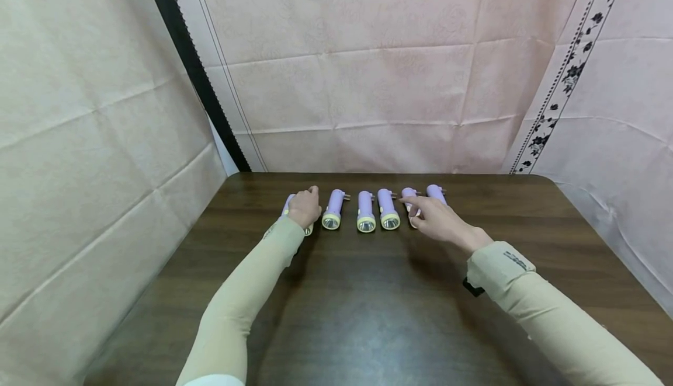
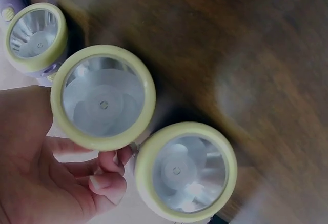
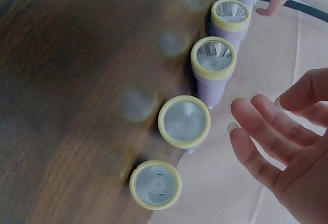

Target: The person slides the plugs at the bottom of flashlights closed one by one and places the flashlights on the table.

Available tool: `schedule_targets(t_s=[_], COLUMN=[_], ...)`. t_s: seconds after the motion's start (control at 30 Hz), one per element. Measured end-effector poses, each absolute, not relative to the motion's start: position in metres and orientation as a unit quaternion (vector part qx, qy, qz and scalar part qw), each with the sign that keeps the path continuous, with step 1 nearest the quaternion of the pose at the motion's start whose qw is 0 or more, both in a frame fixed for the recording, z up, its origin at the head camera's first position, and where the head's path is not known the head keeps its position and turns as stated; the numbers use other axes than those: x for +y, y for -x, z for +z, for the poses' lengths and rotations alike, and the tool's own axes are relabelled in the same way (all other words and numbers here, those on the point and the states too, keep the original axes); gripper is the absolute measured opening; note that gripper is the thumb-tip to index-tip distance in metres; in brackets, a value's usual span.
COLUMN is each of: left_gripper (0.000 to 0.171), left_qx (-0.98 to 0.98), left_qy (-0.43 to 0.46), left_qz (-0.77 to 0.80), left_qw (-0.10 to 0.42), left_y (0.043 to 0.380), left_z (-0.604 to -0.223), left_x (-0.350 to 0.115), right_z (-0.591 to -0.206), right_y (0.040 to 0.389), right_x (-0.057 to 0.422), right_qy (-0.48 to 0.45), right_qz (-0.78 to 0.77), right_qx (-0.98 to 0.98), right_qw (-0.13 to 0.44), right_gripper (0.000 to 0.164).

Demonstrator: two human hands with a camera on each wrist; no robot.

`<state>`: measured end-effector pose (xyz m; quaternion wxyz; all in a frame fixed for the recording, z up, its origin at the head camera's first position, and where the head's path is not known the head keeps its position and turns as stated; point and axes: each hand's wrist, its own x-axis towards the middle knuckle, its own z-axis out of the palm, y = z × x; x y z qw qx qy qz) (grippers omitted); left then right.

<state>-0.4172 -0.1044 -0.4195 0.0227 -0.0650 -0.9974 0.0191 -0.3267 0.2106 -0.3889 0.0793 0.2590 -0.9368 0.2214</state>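
Several lilac flashlights with pale yellow rims lie in a row across the brown table, lens ends toward me. My left hand [image 1: 305, 208] is at the second flashlight from the left [image 2: 149, 96], its fingers curled behind the lens end; the exact grip is partly hidden. Beside it lies the leftmost flashlight [image 2: 231, 175]. My right hand [image 1: 433, 219] hovers with loosely bent fingers over the second flashlight from the right [image 3: 206, 124], touching nothing in the right wrist view. The rightmost flashlight [image 1: 436, 193] is partly behind this hand.
Between the hands lie further flashlights, one [image 1: 366, 208] near the middle, some with metal plug prongs [image 1: 346, 197] sticking out sideways. The table [image 1: 336, 304] ends at a back edge against hanging pale cloth [image 1: 368, 94]. More cloth hangs on both sides.
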Motion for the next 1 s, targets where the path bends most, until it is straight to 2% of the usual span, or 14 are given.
schedule_targets(t_s=[0.33,0.47,0.57,0.73,1.0], left_gripper=[0.039,0.036,0.04,0.05,0.046], left_qx=[-0.994,-0.99,-0.988,-0.987,-0.982], left_qy=[0.081,0.087,0.067,0.038,0.034], left_qz=[-0.029,-0.105,-0.139,-0.152,-0.184], left_qw=[0.066,0.042,0.025,0.022,0.029], left_y=[0.42,0.423,0.426,0.427,0.421], left_z=[-0.413,-0.415,-0.419,-0.425,-0.425], left_x=[-0.08,-0.066,-0.061,-0.058,-0.056], right_z=[-0.387,-0.388,-0.387,-0.388,-0.394], right_y=[0.326,0.327,0.327,0.327,0.33], right_x=[0.219,0.223,0.225,0.227,0.234], right_qy=[-0.233,-0.233,-0.232,-0.23,-0.218], right_qz=[0.23,0.229,0.228,0.233,0.24], right_qx=[-0.943,-0.942,-0.943,-0.941,-0.941], right_qw=[0.065,0.072,0.077,0.086,0.095], right_gripper=[0.048,0.046,0.044,0.042,0.043])
